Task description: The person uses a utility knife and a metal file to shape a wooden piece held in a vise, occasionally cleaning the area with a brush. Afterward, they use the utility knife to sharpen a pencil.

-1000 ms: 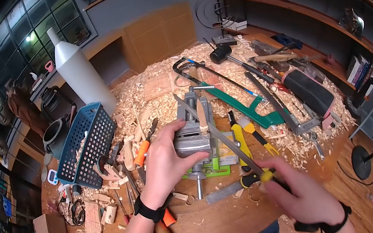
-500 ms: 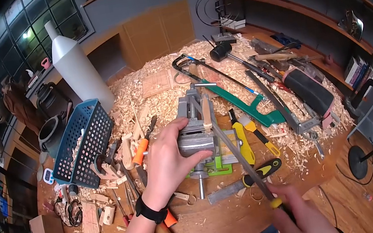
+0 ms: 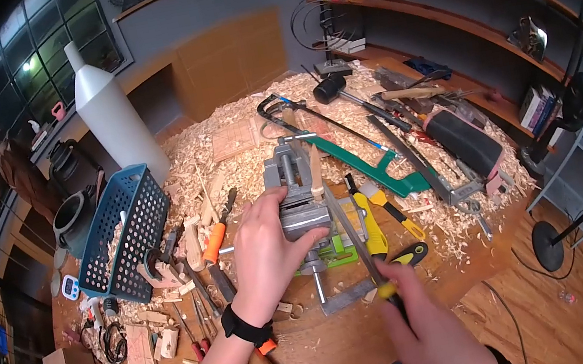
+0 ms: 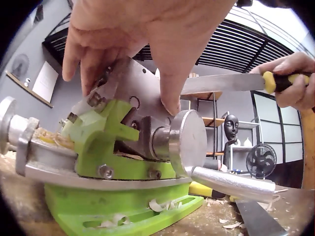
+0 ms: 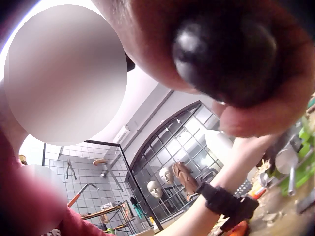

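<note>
A grey metal vise [image 3: 304, 220] on a lime-green base [image 4: 123, 206] stands at the middle of the wooden table. My left hand [image 3: 261, 252] grips it, thumb on the near side and fingers over the top. A small pale piece of wood [image 3: 316, 170] sticks up from the vise's right side, its top tapering. My right hand [image 3: 428, 332] holds a long flat file [image 3: 349, 228] by its black and yellow handle. The file's blade slants up alongside the wood, overlapping its edge in the head view. In the right wrist view the dark handle end [image 5: 226, 59] shows within the fingers.
Wood shavings [image 3: 227, 163] cover the back of the table. A green hacksaw [image 3: 366, 166], a black mallet [image 3: 330, 88] and yellow-handled tools [image 3: 370, 227] lie to the right. Leftward are a blue basket [image 3: 116, 238] and an orange-handled chisel [image 3: 214, 243]. Another flat blade [image 3: 349, 297] lies in front.
My right hand first drew the file back toward me, then moved it forward and leftward along the wood. My left hand keeps its grip on the vise. The head view has shifted slightly.
</note>
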Motion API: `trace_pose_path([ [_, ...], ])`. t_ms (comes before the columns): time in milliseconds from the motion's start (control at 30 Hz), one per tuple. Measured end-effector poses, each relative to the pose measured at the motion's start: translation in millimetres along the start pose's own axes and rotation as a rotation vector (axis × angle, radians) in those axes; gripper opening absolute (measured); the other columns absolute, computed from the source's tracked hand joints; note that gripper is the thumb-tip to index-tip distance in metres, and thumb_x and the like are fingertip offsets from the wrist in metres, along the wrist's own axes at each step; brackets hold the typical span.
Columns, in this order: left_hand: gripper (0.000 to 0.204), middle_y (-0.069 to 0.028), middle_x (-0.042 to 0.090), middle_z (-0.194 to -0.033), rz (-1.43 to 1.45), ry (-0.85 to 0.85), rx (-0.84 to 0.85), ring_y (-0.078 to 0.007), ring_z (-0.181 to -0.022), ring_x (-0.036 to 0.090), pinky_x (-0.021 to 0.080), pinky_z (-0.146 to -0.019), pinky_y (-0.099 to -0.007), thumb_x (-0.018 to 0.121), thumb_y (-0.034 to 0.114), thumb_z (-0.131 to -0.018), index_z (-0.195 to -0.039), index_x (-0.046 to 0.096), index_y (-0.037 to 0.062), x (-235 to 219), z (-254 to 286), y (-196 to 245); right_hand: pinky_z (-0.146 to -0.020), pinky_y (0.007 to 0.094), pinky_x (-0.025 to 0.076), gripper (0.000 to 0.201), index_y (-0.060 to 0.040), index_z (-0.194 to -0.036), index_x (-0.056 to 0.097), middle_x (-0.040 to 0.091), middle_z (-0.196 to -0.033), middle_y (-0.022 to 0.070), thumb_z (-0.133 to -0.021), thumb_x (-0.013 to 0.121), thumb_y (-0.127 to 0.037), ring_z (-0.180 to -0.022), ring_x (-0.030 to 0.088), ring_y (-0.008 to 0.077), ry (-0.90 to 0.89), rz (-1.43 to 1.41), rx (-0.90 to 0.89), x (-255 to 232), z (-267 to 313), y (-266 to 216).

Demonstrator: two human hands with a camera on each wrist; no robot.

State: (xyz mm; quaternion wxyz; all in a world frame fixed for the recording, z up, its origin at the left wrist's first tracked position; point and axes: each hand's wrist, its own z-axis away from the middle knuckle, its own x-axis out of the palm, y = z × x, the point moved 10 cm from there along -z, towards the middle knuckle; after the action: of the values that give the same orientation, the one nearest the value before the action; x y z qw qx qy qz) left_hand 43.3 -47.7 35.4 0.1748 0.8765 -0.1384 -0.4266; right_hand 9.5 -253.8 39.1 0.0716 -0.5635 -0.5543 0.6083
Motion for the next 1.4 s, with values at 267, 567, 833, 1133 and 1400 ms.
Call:
trace_pose_path([
  [267, 0.071, -0.0211, 0.068, -0.116, 0.004, 0.022, -0.008, -0.0384, -0.107, 0.067, 0.054, -0.094, -0.0432, 0.094, 0.029, -0.066, -0.121, 0.062, -0.004, 0, -1, -2, -0.1, 0.0443, 0.048, 0.048, -0.0082, -0.149, 0.037, 0.059, -0.129, 0.0325, -0.103, 0.049, -0.011, -0.121, 0.059, 0.0472, -0.069, -0.09, 0.245, 7, 21, 0],
  [567, 0.07, -0.0193, 0.071, -0.105, -0.144, 0.092, 0.024, -0.0357, -0.102, 0.069, 0.048, -0.105, -0.0497, 0.092, 0.04, -0.067, -0.115, 0.065, -0.003, 0, -3, 6, -0.07, 0.0445, 0.051, 0.039, -0.0069, -0.141, 0.046, 0.067, -0.088, 0.0242, -0.104, 0.051, -0.017, -0.076, 0.068, 0.0352, -0.011, -0.267, 0.292, 18, -48, 57],
  [833, 0.056, -0.0151, 0.067, -0.085, -0.49, 0.131, 0.002, -0.0318, -0.087, 0.065, 0.049, -0.096, -0.045, 0.086, 0.048, -0.072, -0.092, 0.066, -0.0006, 30, -24, 43, -0.047, 0.032, 0.045, 0.039, -0.0114, -0.144, 0.044, 0.056, -0.071, 0.0043, -0.107, 0.048, -0.02, -0.052, 0.056, 0.0138, 0.062, -0.399, 0.466, -23, -30, 76],
  [1133, 0.054, -0.0185, 0.072, -0.115, -0.232, -0.109, 0.102, -0.0345, -0.115, 0.064, 0.041, -0.109, -0.0527, 0.077, 0.036, -0.085, -0.121, 0.069, -0.0036, 14, -21, 25, -0.043, 0.0259, 0.041, 0.041, -0.0102, -0.149, 0.038, 0.049, -0.074, 0.0008, -0.109, 0.045, -0.014, -0.051, 0.047, 0.0084, -0.093, -0.39, 0.337, -10, -29, 70],
  [1400, 0.054, -0.0192, 0.072, -0.115, -0.199, -0.097, 0.111, -0.0339, -0.113, 0.064, 0.044, -0.106, -0.0467, 0.081, 0.033, -0.082, -0.119, 0.07, -0.0043, 10, -22, 26, -0.07, 0.0387, 0.052, 0.04, -0.0056, -0.142, 0.044, 0.066, -0.085, 0.016, -0.104, 0.053, -0.014, -0.075, 0.068, 0.0251, -0.127, -0.387, 0.401, -27, -17, 58],
])
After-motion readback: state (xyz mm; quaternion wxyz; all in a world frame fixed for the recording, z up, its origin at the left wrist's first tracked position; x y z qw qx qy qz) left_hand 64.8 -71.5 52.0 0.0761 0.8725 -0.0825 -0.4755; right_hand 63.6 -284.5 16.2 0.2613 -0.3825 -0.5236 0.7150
